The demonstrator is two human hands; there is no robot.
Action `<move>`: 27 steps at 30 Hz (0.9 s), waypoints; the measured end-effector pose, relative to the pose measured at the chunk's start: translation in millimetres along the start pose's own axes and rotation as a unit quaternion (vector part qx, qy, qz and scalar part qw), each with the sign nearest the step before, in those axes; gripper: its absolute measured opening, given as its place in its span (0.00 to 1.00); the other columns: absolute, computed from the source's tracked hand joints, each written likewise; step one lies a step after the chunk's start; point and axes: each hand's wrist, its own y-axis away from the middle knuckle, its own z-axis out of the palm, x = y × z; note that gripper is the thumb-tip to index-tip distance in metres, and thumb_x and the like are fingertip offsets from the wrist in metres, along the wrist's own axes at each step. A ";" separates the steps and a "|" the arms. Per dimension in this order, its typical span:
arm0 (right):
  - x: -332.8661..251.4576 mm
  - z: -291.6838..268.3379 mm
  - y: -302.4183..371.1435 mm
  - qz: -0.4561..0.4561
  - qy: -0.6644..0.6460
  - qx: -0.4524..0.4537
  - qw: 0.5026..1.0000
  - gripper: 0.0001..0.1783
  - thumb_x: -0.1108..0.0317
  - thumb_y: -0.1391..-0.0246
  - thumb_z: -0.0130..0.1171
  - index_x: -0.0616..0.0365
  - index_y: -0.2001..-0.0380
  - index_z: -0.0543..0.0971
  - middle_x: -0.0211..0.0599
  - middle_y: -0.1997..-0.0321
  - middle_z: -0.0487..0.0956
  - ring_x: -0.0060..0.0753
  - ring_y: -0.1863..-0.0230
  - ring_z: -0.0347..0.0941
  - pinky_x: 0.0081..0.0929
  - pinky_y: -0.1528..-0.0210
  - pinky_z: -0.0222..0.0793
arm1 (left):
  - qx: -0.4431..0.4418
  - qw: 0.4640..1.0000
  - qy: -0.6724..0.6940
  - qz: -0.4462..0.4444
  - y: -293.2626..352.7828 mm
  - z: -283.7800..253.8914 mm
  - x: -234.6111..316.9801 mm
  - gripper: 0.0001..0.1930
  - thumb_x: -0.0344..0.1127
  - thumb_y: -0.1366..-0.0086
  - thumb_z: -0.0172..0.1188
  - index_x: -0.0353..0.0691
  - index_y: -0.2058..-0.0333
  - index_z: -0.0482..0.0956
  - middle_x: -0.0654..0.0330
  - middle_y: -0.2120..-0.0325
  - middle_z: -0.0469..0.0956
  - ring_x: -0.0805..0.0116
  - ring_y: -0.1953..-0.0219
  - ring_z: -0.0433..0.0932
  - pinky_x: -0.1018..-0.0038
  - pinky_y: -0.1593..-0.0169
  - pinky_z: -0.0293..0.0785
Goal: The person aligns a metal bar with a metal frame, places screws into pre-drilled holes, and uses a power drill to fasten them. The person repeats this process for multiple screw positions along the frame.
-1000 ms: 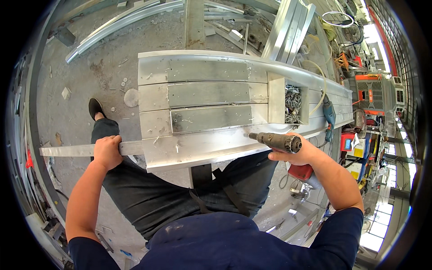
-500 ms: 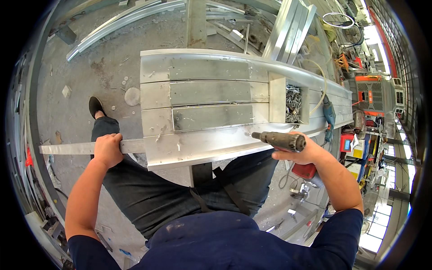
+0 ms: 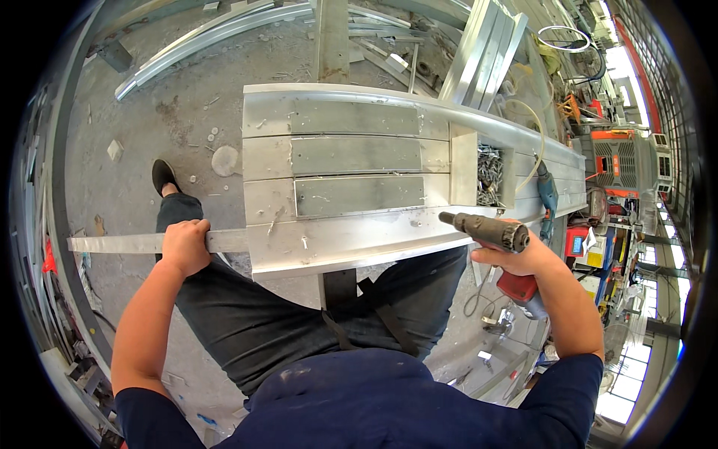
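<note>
My left hand (image 3: 187,247) is closed around a flat metal bar (image 3: 120,244), which runs leftward from beside the bench's near left corner. My right hand (image 3: 512,254) grips a cordless rivet gun (image 3: 490,230) with a worn grey body and a red battery. Its nose points left, over the near edge of the metal-topped bench (image 3: 359,232). Just left of the nose, a small dark spot shows on the bench surface. Three grey metal plates (image 3: 355,156) lie in a row across the bench top. Beyond my right hand stands an open box of rivets (image 3: 490,176).
A blue corded drill (image 3: 547,196) lies at the bench's right end, near a pale hose (image 3: 540,123). Long metal profiles (image 3: 217,41) rest on the floor at the far left, more profiles (image 3: 482,52) lean behind the bench. An orange machine (image 3: 617,163) stands at right.
The rivet gun in my right hand has moved a little to the right, its nose away from the spot on the bench. My left hand keeps its grip. The whole view has shifted slightly.
</note>
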 end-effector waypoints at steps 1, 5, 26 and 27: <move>-4.7 -2.4 4.8 0.016 -0.013 0.010 1.000 0.16 0.62 0.49 0.77 0.57 0.66 0.80 0.23 0.71 0.77 0.19 0.70 0.71 0.25 0.65 0.71 | -0.005 1.000 -0.003 -0.003 0.5 0.1 0.0 0.10 0.30 0.56 0.66 0.41 0.72 0.76 0.55 0.71 0.81 0.51 0.62 0.82 0.59 0.57 0.78; -26.3 -9.5 22.6 0.083 -0.026 0.019 0.996 0.16 0.63 0.50 0.77 0.57 0.67 0.79 0.23 0.71 0.77 0.18 0.70 0.70 0.24 0.65 0.70 | -0.009 1.000 -0.007 -0.004 0.6 0.4 0.3 0.10 0.30 0.55 0.65 0.41 0.71 0.77 0.55 0.70 0.81 0.52 0.62 0.83 0.59 0.57 0.78; -158.8 52.1 12.7 -0.060 0.164 -0.156 0.972 0.25 0.45 0.44 0.71 0.55 0.60 0.77 0.40 0.72 0.82 0.38 0.69 0.83 0.34 0.63 0.79 | -0.009 1.000 -0.008 -0.003 3.8 1.9 -4.2 0.10 0.32 0.54 0.64 0.41 0.69 0.79 0.54 0.69 0.83 0.52 0.61 0.83 0.60 0.56 0.78; -169.8 60.5 8.2 -0.036 0.175 -0.152 0.972 0.26 0.45 0.44 0.71 0.55 0.60 0.76 0.41 0.72 0.82 0.40 0.69 0.83 0.35 0.63 0.79 | -0.006 1.000 -0.006 -0.002 3.5 1.4 -3.2 0.10 0.32 0.54 0.64 0.41 0.70 0.79 0.54 0.69 0.83 0.52 0.61 0.83 0.60 0.56 0.78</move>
